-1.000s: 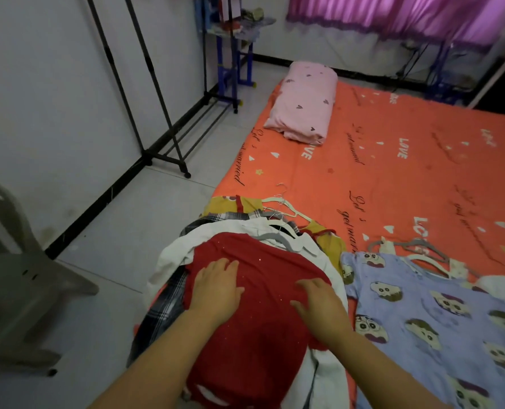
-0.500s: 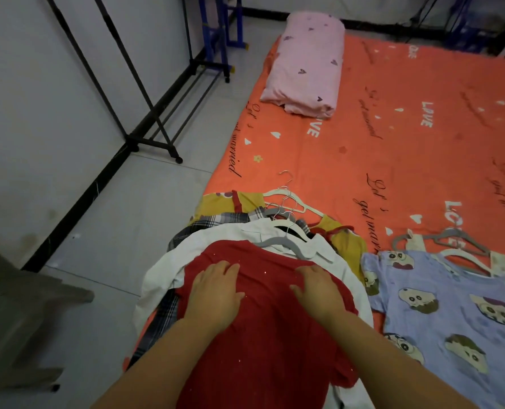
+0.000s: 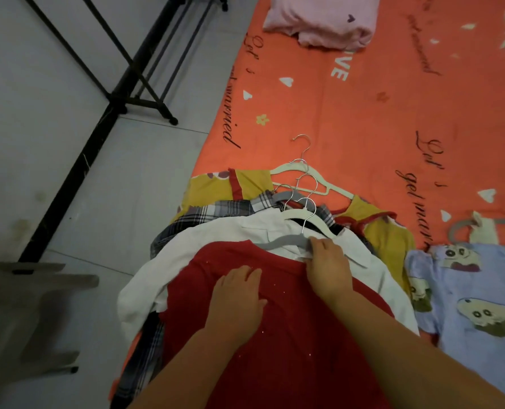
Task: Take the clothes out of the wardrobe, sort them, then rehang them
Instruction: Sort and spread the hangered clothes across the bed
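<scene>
Beside blue shirt (image 3: 469,293), left hand (image 3: 237,298) flat on red shirt (image 3: 289,364), right hand (image 3: 328,268) grip unclear.

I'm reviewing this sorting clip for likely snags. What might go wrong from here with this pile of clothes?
1. The right hand is at the grey hanger, whose hook lies among the other hanger hooks. Pulling it may drag those along.
2. The pile overhangs the mattress edge, so the white shirt might slide onto the floor.
</scene>
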A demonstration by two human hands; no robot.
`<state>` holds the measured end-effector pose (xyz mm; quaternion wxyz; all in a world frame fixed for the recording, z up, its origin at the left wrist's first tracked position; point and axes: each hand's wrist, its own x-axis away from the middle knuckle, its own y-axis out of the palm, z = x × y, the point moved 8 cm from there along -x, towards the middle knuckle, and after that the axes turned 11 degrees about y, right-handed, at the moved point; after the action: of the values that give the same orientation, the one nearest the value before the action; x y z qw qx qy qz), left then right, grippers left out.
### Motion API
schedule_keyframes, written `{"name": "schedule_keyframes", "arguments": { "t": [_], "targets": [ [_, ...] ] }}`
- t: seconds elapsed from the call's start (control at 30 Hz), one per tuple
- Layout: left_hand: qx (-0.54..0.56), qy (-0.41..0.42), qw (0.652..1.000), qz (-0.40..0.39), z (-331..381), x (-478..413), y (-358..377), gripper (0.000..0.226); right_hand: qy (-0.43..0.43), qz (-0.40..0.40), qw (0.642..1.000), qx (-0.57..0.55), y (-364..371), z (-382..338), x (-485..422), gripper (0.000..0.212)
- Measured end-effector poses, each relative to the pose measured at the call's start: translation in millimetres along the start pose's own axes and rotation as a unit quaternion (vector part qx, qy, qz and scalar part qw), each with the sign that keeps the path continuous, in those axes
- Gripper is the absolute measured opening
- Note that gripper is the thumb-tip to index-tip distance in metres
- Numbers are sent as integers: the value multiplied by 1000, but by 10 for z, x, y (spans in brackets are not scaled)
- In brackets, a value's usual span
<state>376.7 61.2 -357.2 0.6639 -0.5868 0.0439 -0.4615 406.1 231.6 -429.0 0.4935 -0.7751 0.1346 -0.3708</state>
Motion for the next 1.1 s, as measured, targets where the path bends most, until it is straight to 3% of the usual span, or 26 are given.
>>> {"name": "schedule_keyframes", "arguments": {
  "t": [0.3,0.63,0.9,1.1],
  "targets": [
    [-2,12,1000,19,39,21,-102,58,52,-17,993,-100,-74,14,-47,8],
    [-6,73,989,132,319,597,-666,57,-49,19,982,-182,-685,-172,1196,16],
    [-15,212,958,192,1045,1548,-991,51,-35,139,963,-229,-1520,-60,2682,8],
    [39,352,906,231,1727,2319,-972,43,22,246,937,-248,-1900,503,3904,10]
  ]
}}
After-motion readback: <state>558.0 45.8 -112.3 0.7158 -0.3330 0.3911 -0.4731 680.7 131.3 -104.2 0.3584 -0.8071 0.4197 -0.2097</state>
